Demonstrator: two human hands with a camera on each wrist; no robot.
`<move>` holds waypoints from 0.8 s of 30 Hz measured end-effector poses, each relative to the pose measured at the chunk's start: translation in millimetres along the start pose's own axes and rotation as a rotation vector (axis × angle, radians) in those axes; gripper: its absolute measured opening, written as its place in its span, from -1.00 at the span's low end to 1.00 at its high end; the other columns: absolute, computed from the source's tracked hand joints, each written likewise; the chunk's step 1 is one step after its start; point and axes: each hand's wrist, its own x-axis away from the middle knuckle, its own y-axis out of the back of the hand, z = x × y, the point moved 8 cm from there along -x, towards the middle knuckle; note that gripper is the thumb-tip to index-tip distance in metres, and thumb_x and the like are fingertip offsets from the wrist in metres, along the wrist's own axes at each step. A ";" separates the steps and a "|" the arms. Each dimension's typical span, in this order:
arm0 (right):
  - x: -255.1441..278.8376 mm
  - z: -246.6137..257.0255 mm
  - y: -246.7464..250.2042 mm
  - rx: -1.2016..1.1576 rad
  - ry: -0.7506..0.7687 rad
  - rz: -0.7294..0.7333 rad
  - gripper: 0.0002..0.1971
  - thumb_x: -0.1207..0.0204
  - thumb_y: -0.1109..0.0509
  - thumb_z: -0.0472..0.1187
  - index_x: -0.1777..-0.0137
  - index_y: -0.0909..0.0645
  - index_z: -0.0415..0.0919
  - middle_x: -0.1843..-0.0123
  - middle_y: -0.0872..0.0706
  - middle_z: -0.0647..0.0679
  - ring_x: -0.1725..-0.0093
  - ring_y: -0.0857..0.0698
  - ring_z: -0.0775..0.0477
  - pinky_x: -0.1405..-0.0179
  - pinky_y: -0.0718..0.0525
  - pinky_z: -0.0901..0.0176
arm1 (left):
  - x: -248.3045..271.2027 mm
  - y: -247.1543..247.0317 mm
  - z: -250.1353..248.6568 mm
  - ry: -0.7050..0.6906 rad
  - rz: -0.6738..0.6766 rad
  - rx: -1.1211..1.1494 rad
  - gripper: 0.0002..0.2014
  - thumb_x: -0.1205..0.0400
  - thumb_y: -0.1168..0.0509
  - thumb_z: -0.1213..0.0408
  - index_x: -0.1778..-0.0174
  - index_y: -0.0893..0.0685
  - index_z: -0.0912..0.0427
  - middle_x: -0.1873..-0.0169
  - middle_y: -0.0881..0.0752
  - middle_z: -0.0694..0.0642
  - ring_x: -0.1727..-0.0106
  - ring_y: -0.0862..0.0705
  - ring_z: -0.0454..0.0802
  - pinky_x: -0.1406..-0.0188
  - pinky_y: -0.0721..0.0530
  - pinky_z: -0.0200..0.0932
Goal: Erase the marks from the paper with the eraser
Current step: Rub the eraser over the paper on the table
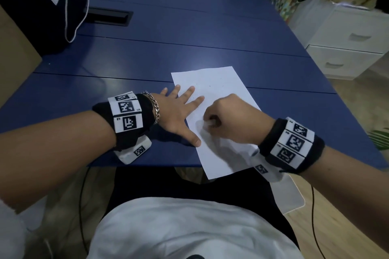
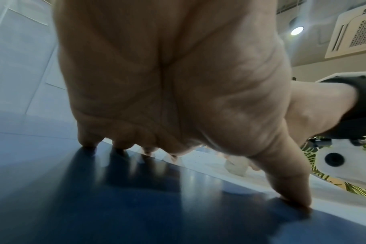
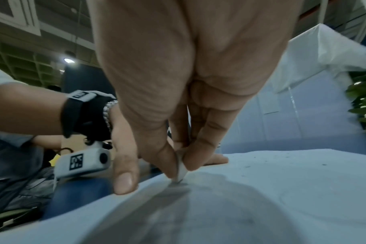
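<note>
We work at a blue table [image 1: 147, 52], with white drawers [image 1: 347, 42] far right and a dark bag [image 1: 31, 6] far left. Nearest us, the paper [image 1: 219, 153] overhangs the table's near edge, so it likely needs pinning. Our left hand [image 1: 174, 111] does that: fingers spread flat, thumb [image 2: 290, 186] on the sheet's left edge, 2 fingertips on the paper and the others on the table. Just right of it, our right hand [image 1: 229, 118] pinches the white eraser [image 3: 181, 171] between thumb and forefinger, its lower tip touching the paper near the left edge, the grip low for pressure, we judge. Farther up, faint marks [image 1: 210, 86] and specks remain.
</note>
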 end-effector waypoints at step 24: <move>15.8 -12.5 -1.5 0.001 -0.033 0.056 -0.85 -0.50 -0.37 -0.17 0.22 -0.76 -0.06 0.31 -0.75 0.02 0.27 -0.65 -0.06 0.23 -0.64 0.09 | 8.2 9.0 -9.5 0.039 0.018 -0.002 0.28 -0.25 -0.31 -0.80 -0.68 0.44 -0.67 -0.82 0.53 0.04 -0.84 0.44 0.38 -0.77 0.31 0.54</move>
